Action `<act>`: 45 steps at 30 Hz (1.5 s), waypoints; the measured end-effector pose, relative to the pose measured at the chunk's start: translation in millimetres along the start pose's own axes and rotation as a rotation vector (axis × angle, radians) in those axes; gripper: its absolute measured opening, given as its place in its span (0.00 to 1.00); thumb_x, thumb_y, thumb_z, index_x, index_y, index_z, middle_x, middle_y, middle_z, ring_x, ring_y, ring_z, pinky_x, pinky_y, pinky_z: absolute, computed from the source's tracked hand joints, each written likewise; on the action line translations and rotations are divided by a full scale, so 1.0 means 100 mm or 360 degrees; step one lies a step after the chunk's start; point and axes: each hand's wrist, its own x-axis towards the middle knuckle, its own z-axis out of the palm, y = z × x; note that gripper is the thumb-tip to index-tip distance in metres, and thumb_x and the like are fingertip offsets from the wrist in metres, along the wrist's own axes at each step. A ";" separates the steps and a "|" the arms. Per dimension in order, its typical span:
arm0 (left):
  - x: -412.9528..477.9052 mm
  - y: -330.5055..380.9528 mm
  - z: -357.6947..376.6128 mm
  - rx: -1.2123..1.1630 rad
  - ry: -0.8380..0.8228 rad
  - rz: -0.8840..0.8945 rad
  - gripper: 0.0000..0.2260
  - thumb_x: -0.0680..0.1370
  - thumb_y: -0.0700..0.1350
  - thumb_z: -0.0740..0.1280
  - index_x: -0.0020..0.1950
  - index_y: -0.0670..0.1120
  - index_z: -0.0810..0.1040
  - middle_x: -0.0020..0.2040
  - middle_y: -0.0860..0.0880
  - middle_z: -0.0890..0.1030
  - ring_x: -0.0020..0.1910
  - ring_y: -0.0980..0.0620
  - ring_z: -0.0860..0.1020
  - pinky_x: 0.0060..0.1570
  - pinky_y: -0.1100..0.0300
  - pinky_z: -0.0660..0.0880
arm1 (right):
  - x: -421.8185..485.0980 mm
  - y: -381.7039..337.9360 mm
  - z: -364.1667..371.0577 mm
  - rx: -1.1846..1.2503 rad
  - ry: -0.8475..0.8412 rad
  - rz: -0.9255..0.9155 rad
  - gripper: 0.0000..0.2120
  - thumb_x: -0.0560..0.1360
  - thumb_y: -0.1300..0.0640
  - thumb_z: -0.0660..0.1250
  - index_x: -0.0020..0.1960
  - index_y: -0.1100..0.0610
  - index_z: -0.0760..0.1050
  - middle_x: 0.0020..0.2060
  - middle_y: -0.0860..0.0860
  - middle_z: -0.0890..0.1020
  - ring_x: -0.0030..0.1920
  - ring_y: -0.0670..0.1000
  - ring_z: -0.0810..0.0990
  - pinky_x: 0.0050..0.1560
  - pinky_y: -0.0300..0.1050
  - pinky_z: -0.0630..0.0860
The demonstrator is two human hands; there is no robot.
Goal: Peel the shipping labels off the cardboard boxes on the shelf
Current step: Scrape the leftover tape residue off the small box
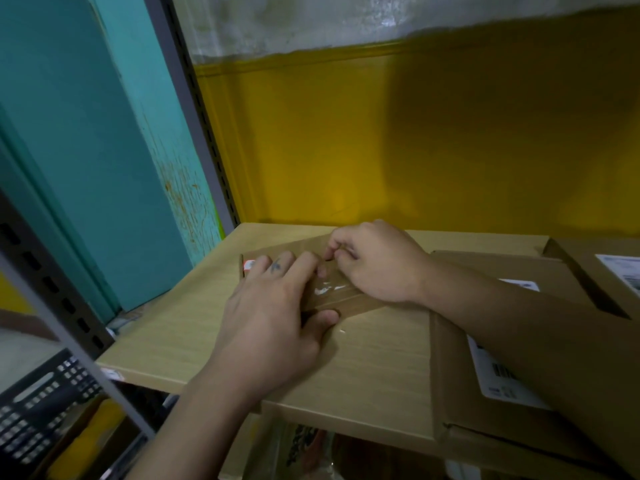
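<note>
Yellow-walled bay: toward back-left corner of pale wood-grain shelf board (166, 327), spread left hand (270, 317) pressed flat brown cardboard box (298, 244) down; right hand (377, 265) pinched its glossy label film (330, 289). Low, slow pull seemed safest.

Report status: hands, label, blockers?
Left hand pressing small box flat. Right hand pinching tape on its top. Right forearm covers part of next box's label.

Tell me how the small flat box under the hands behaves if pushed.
The box looks thin, so probably light and apt to slide on the shelf; the left hand presses it. Its glossy tape may feel slippery.
</note>
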 end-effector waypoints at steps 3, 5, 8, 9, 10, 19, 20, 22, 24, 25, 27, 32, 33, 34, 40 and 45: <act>0.01 0.00 -0.01 0.0021 -0.0043 -0.0011 0.14 0.73 0.61 0.67 0.55 0.62 0.69 0.48 0.59 0.67 0.51 0.56 0.63 0.42 0.57 0.61 | 0.00 0.00 0.01 -0.0002 0.0008 0.0010 0.10 0.77 0.55 0.60 0.49 0.46 0.79 0.25 0.42 0.68 0.29 0.40 0.66 0.29 0.35 0.59; 0.01 0.01 -0.01 0.0029 -0.0060 -0.0022 0.13 0.73 0.61 0.67 0.53 0.62 0.68 0.48 0.59 0.67 0.51 0.56 0.62 0.42 0.57 0.61 | -0.01 0.00 0.00 0.0007 0.0015 0.0008 0.10 0.77 0.55 0.60 0.50 0.46 0.79 0.26 0.41 0.69 0.29 0.39 0.66 0.30 0.34 0.59; 0.00 0.02 -0.01 0.0021 -0.0048 -0.0029 0.12 0.73 0.61 0.67 0.51 0.62 0.68 0.47 0.60 0.67 0.50 0.57 0.63 0.43 0.57 0.62 | -0.02 -0.01 -0.01 0.0008 0.0011 -0.0007 0.10 0.77 0.56 0.59 0.50 0.46 0.79 0.26 0.40 0.68 0.29 0.38 0.66 0.29 0.34 0.58; 0.00 0.01 0.00 0.0019 -0.0033 -0.0023 0.12 0.72 0.60 0.68 0.51 0.61 0.68 0.47 0.60 0.68 0.50 0.57 0.63 0.42 0.58 0.61 | -0.02 0.00 -0.01 0.0005 0.0011 -0.0006 0.10 0.77 0.56 0.59 0.50 0.46 0.79 0.25 0.40 0.68 0.29 0.38 0.66 0.29 0.34 0.58; -0.01 0.01 0.01 0.0020 -0.0015 -0.0016 0.12 0.72 0.60 0.68 0.51 0.61 0.69 0.47 0.60 0.68 0.50 0.57 0.62 0.42 0.58 0.61 | -0.01 0.00 -0.01 0.0005 0.0014 -0.0004 0.10 0.77 0.56 0.60 0.50 0.46 0.79 0.25 0.41 0.68 0.29 0.39 0.65 0.29 0.35 0.58; -0.02 0.00 0.02 0.0036 0.0018 -0.0024 0.12 0.72 0.61 0.68 0.51 0.60 0.70 0.48 0.60 0.69 0.50 0.57 0.63 0.42 0.58 0.61 | -0.01 0.00 -0.01 0.0024 0.0007 -0.0025 0.10 0.78 0.56 0.60 0.50 0.47 0.79 0.25 0.41 0.68 0.29 0.39 0.65 0.30 0.35 0.58; -0.02 0.00 0.02 0.0034 0.0021 -0.0027 0.12 0.72 0.60 0.68 0.50 0.60 0.70 0.47 0.60 0.69 0.50 0.57 0.63 0.42 0.58 0.61 | -0.01 0.00 -0.01 0.0030 0.0004 -0.0025 0.10 0.78 0.56 0.60 0.50 0.47 0.80 0.25 0.40 0.68 0.29 0.38 0.65 0.30 0.35 0.58; -0.02 0.00 0.02 0.0024 0.0018 -0.0035 0.12 0.72 0.61 0.68 0.50 0.60 0.70 0.48 0.60 0.69 0.51 0.57 0.63 0.42 0.58 0.61 | 0.00 0.01 -0.01 0.0039 -0.0009 -0.0027 0.10 0.78 0.56 0.60 0.50 0.47 0.79 0.25 0.40 0.68 0.29 0.38 0.66 0.30 0.34 0.58; -0.02 0.01 0.01 0.0010 0.0016 -0.0044 0.11 0.72 0.61 0.67 0.51 0.60 0.71 0.48 0.60 0.69 0.51 0.57 0.63 0.43 0.57 0.62 | -0.01 0.01 -0.02 0.0043 -0.0014 -0.0025 0.10 0.78 0.56 0.60 0.50 0.47 0.79 0.25 0.40 0.68 0.29 0.38 0.66 0.30 0.34 0.58; -0.02 0.02 0.01 0.0004 0.0012 -0.0050 0.11 0.73 0.61 0.67 0.50 0.59 0.71 0.48 0.60 0.69 0.51 0.57 0.63 0.43 0.57 0.62 | -0.01 0.01 -0.02 0.0041 -0.0013 -0.0028 0.10 0.78 0.56 0.60 0.50 0.47 0.79 0.25 0.40 0.68 0.29 0.38 0.65 0.30 0.34 0.57; -0.02 0.02 0.00 -0.0010 0.0008 -0.0054 0.11 0.73 0.61 0.67 0.50 0.59 0.71 0.48 0.59 0.69 0.51 0.56 0.63 0.43 0.57 0.62 | -0.01 0.01 -0.02 0.0037 -0.0014 -0.0034 0.10 0.78 0.55 0.60 0.50 0.47 0.80 0.25 0.40 0.68 0.29 0.38 0.65 0.30 0.34 0.57; -0.05 0.02 -0.01 -0.0061 0.0046 -0.0091 0.15 0.72 0.61 0.69 0.53 0.60 0.67 0.49 0.61 0.70 0.52 0.56 0.66 0.45 0.56 0.66 | -0.01 0.02 -0.02 0.0071 -0.0005 -0.0030 0.10 0.78 0.55 0.60 0.50 0.47 0.79 0.25 0.41 0.69 0.27 0.39 0.66 0.29 0.36 0.58; -0.06 0.02 -0.01 -0.0089 0.0060 -0.0121 0.18 0.71 0.62 0.69 0.56 0.61 0.66 0.50 0.62 0.69 0.53 0.57 0.66 0.47 0.56 0.68 | -0.01 0.02 -0.02 0.0089 0.0001 -0.0033 0.09 0.78 0.56 0.60 0.50 0.47 0.79 0.24 0.42 0.69 0.27 0.40 0.66 0.29 0.36 0.57; -0.06 0.02 -0.01 -0.0099 0.0070 -0.0137 0.21 0.71 0.62 0.69 0.58 0.61 0.65 0.51 0.63 0.68 0.55 0.58 0.67 0.49 0.56 0.69 | -0.01 0.02 -0.03 0.0119 0.0020 -0.0036 0.09 0.77 0.56 0.61 0.49 0.48 0.79 0.23 0.42 0.70 0.25 0.41 0.67 0.28 0.36 0.57; -0.07 -0.03 0.03 0.0046 0.0083 -0.0025 0.16 0.73 0.64 0.66 0.57 0.61 0.73 0.50 0.59 0.72 0.53 0.56 0.67 0.43 0.58 0.65 | 0.00 0.03 -0.09 0.0308 0.0336 -0.0084 0.10 0.77 0.59 0.61 0.47 0.49 0.80 0.19 0.44 0.70 0.23 0.47 0.68 0.27 0.44 0.63; -0.06 -0.02 0.04 0.0048 0.0075 -0.0043 0.16 0.73 0.65 0.66 0.58 0.60 0.75 0.51 0.58 0.72 0.53 0.55 0.66 0.44 0.58 0.62 | -0.02 -0.01 -0.11 0.0303 0.0563 -0.0138 0.10 0.76 0.59 0.60 0.47 0.48 0.80 0.18 0.45 0.67 0.23 0.46 0.67 0.29 0.39 0.59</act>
